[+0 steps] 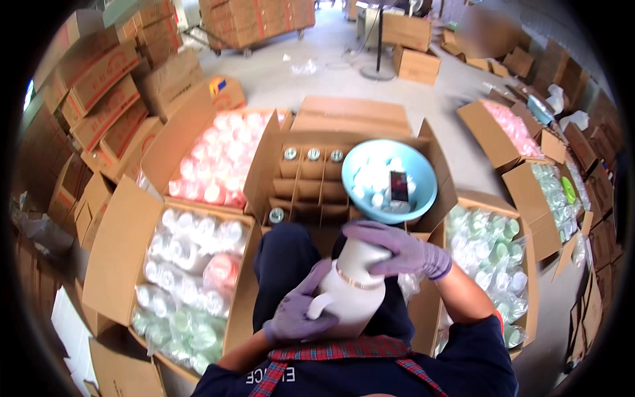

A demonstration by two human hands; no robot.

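A white vacuum jug (350, 301) with a side handle and a metal band round its neck rests in my lap, tilted a little. My left hand (301, 311), in a purple work glove, is wrapped round its body beside the handle. Over the jug's white top part (360, 257) closes my right hand (403, 248), gloved the same way. Just beyond my knees stands an open carton with cardboard dividers (307, 190); several of its cells hold bottles with round, patterned tops (313, 154). A light blue basin (355, 198) sits on its right side, holding small white parts and a phone (399, 186).
At left, open cartons hold bagged pink cups (218, 155) and bagged white and green cups (188, 274). Another carton of bagged green and white cups (486, 264) stands close on my right. Stacked boxes (109, 99), a loaded trolley (258, 23) and a stand (378, 49) lie farther off.
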